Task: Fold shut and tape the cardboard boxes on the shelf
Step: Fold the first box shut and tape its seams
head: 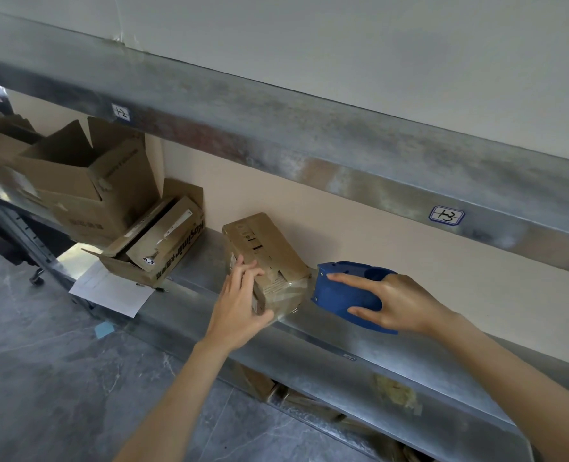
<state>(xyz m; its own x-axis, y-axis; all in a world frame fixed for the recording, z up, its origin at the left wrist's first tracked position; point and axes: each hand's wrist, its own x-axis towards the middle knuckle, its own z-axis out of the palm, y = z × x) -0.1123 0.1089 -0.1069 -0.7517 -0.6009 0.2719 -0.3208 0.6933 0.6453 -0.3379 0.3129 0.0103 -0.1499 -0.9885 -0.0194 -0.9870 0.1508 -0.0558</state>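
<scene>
A small closed cardboard box point(267, 248) lies on the metal shelf point(326, 331), with clear tape across its near end. My left hand point(239, 298) grips that near end, fingers on the left side and thumb underneath. Just to the box's right, my right hand point(396, 303) holds a blue tape dispenser point(343, 291), index finger stretched along its top, thumb on its lower side. The dispenser's front edge sits close to the taped corner of the box.
Further left on the shelf stand a large open box point(86, 181) with raised flaps and a low open box point(156, 241) holding smaller cartons. A white sheet of paper point(109, 288) hangs over the shelf edge. An upper shelf beam point(309, 141) runs overhead. Cardboard lies on the lower shelf point(296, 395).
</scene>
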